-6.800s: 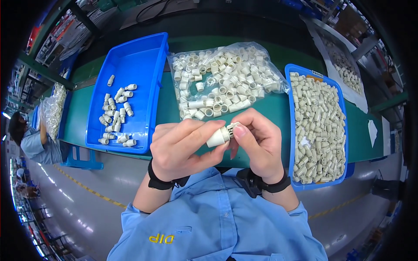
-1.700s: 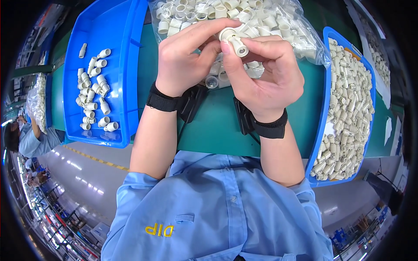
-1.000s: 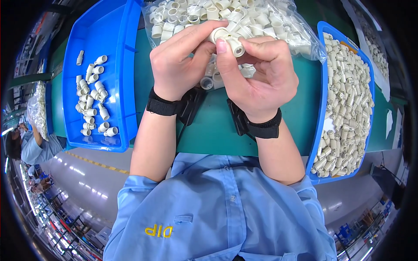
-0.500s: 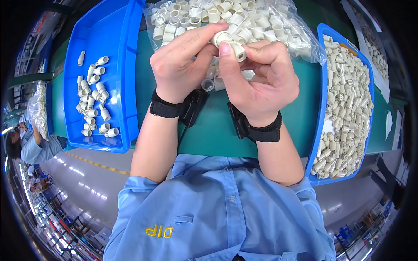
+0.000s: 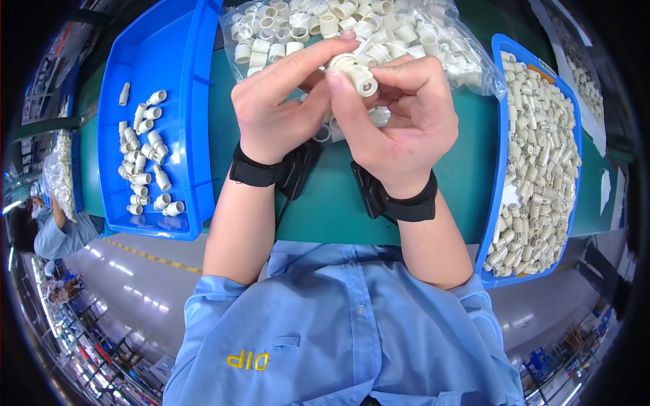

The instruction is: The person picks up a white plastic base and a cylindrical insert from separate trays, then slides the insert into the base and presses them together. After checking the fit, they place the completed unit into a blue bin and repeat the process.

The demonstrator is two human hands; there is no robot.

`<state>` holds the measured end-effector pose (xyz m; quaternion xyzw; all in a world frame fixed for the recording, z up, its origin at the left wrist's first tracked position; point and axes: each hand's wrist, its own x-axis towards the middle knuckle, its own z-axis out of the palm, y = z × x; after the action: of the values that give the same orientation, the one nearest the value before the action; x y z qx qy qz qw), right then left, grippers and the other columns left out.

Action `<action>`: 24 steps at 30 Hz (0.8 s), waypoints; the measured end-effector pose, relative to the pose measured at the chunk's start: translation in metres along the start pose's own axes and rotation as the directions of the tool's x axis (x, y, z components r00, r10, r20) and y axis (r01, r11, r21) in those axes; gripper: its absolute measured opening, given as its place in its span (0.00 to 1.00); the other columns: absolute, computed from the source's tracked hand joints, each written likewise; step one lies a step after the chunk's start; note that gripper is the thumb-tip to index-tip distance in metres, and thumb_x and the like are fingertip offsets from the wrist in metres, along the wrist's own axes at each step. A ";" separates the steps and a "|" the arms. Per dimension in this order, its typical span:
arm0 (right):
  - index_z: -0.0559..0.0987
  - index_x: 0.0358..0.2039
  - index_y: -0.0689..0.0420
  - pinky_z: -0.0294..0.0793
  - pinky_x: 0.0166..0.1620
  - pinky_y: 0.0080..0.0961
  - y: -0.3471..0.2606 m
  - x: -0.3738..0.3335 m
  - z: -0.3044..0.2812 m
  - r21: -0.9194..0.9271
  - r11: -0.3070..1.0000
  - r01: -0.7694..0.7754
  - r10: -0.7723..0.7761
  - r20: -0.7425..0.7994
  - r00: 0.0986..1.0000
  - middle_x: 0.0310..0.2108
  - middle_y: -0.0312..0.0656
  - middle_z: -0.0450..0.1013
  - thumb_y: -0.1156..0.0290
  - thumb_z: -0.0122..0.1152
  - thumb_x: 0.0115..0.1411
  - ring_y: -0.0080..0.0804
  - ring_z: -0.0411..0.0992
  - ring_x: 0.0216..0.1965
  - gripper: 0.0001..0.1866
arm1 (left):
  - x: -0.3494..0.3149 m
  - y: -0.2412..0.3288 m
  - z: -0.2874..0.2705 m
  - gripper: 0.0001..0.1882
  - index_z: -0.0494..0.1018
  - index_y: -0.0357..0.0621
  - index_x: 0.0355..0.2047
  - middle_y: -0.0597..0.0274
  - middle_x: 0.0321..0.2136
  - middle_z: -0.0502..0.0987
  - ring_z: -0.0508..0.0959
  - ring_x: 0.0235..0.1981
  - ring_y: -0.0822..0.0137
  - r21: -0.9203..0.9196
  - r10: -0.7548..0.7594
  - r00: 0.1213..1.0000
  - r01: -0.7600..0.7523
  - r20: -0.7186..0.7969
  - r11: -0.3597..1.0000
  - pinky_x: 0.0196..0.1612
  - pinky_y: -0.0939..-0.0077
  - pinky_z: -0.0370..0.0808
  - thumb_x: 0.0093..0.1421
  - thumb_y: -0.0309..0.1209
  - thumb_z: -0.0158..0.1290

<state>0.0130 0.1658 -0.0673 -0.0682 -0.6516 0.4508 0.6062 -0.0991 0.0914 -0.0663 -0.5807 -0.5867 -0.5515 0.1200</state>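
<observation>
Both hands meet over the table around a white plastic fitting (image 5: pixel 355 73), which has a wide collar at one end and a narrower round end with a small metallic spot in its middle. My left hand (image 5: pixel 281 101) is closed on the collar, its forefinger stretched along the far side. From the right, my right hand (image 5: pixel 409 122) grips the narrower body, with the thumb lying across it. Just beyond the hands is a clear plastic bag (image 5: pixel 433 68) full of loose white plastic sleeves (image 5: pixel 328 26).
At left, a blue tray (image 5: pixel 200 155) holds several white fittings (image 5: pixel 159 177) like the held one. A blue tray (image 5: pixel 496 128) at right is heaped with small white cylindrical parts (image 5: pixel 542 155). Green table (image 5: pixel 325 210) lies beneath. A co-worker (image 5: pixel 64 233) appears far left.
The fitting has turned slightly, its narrow end now facing me more. My right thumb has slid left along it, and both hands have shifted slightly left.
</observation>
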 end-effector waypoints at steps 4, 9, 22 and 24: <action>0.72 0.33 0.63 0.74 0.28 0.14 -0.004 -0.004 -0.006 0.266 0.948 -0.176 0.165 0.062 0.984 0.26 0.36 0.71 0.76 0.65 0.57 0.15 0.73 0.26 0.09 | -0.005 0.005 -0.001 0.21 0.80 0.39 0.45 0.60 0.39 0.85 0.85 0.29 0.74 -0.270 -0.188 0.982 0.189 0.030 0.944 0.29 0.83 0.80 0.50 0.12 0.56; 0.72 0.35 0.64 0.74 0.31 0.15 -0.001 -0.003 -0.013 0.226 0.946 -0.233 0.210 0.124 0.970 0.27 0.37 0.71 0.74 0.57 0.63 0.17 0.72 0.27 0.06 | -0.004 0.009 0.002 0.19 0.78 0.33 0.45 0.58 0.40 0.84 0.85 0.31 0.72 -0.378 -0.215 0.977 0.197 -0.006 0.905 0.31 0.83 0.82 0.52 0.11 0.56; 0.71 0.36 0.65 0.73 0.28 0.14 -0.001 -0.001 -0.013 0.144 0.949 -0.280 0.246 0.215 0.945 0.28 0.39 0.74 0.76 0.48 0.66 0.18 0.73 0.26 0.05 | -0.005 0.001 -0.002 0.17 0.82 0.41 0.44 0.60 0.30 0.84 0.83 0.27 0.74 -0.102 -0.075 0.996 0.071 -0.037 0.992 0.28 0.84 0.78 0.54 0.17 0.60; 0.69 0.40 0.66 0.70 0.23 0.14 -0.001 0.000 -0.013 0.114 0.961 -0.250 0.216 0.250 0.944 0.29 0.42 0.74 0.74 0.43 0.69 0.18 0.70 0.22 0.08 | -0.006 0.001 0.000 0.18 0.84 0.48 0.43 0.64 0.25 0.84 0.83 0.23 0.75 -0.093 -0.088 0.993 0.081 -0.075 0.992 0.26 0.84 0.76 0.51 0.18 0.61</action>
<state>0.0248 0.1717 -0.0685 -0.0471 -0.6717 0.5705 0.4703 -0.0970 0.0878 -0.0701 -0.5378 -0.5803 -0.6044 0.0934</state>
